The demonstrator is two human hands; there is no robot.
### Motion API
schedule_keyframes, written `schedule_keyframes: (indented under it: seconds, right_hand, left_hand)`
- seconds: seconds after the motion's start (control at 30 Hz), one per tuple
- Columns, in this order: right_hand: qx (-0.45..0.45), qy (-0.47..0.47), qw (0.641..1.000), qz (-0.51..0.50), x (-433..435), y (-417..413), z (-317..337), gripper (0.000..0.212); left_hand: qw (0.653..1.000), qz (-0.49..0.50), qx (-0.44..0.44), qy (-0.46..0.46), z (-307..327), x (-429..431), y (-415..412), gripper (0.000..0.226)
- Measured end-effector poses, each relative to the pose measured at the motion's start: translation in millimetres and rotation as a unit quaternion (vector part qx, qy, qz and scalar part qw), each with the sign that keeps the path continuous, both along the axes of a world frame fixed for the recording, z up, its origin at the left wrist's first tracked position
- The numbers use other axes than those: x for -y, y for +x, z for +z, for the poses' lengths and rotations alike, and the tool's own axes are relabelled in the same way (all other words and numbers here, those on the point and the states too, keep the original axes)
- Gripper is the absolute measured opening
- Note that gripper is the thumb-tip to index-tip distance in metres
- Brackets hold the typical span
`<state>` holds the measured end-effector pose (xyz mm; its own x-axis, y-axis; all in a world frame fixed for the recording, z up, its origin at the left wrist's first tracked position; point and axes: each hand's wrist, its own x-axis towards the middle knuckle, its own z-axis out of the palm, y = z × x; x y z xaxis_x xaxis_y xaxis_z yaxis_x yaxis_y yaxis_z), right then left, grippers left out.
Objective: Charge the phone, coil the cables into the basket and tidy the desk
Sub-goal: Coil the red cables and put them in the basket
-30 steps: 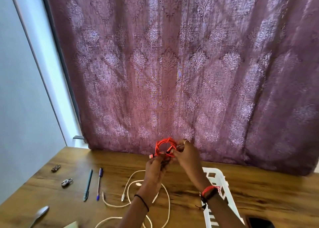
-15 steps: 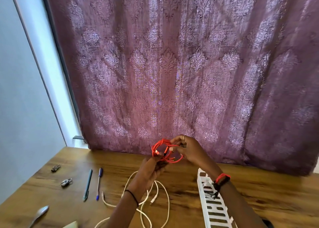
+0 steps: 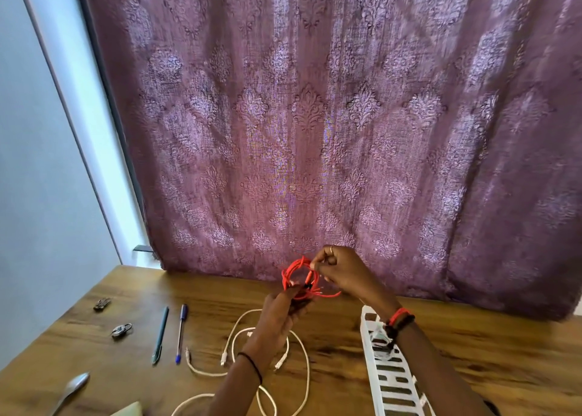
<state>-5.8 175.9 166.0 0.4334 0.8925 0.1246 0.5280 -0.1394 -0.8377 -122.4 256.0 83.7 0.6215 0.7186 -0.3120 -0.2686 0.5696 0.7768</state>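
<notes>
Two grips share one red cable (image 3: 294, 275), held up in the air above the tabletop (image 3: 488, 352). Our left grip (image 3: 280, 308) pinches the bundle from below, where the loops cross. Our right grip (image 3: 343, 274) pinches a strand at the coil's upper side, fingers curled in on it. The cable sits gathered into a small ring between the two, with one slack loop sagging out beneath the right grip.

We judge the cable to be light, soft and a little springy, so the loops would likely fan open if the crossing point were let go. That crossing is the place to hold. The stiffer plug ends are better left unbent.

The tabletop is smooth, dark-grained wood. A white slotted basket (image 3: 365, 327) lies just under the right wrist, close enough for a short drop. Uncoiled white cables (image 3: 201, 372) sprawl below the left grip. Further out to the left of that grip lie two pens (image 3: 160, 333), a small padlock (image 3: 121, 330) and a spoon (image 3: 74, 387).

Beyond both grips a purple patterned curtain (image 3: 315, 132) hangs down to the far edge, with a pale wall (image 3: 47, 195) off to the left. We cannot make out the phone.
</notes>
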Motion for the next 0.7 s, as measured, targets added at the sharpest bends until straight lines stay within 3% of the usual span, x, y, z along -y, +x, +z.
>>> schedule_keyframes:
  seconds: [0.13, 0.3, 0.6, 0.7]
  right_hand:
    - [0.059, -0.040, 0.997, 0.019, -1, -2, 7, 0.019]
    - [0.102, -0.087, 0.990, 0.034, 2, 1, 14, 0.006]
    - [0.178, -0.197, 0.961, 0.078, 4, 9, 24, 0.014]
    - [0.168, -0.170, 0.970, 0.034, 3, 9, 15, 0.014]
  left_hand:
    - [1.000, 0.016, 0.015, -0.016, -4, 0, 3, 0.021]
    - [1.000, -0.002, 0.025, -0.017, -7, 4, 4, 0.022]
    - [1.000, 0.005, -0.003, -0.014, -7, 4, 2, 0.025]
    - [0.998, 0.017, 0.025, -0.053, -6, 5, 3, 0.021]
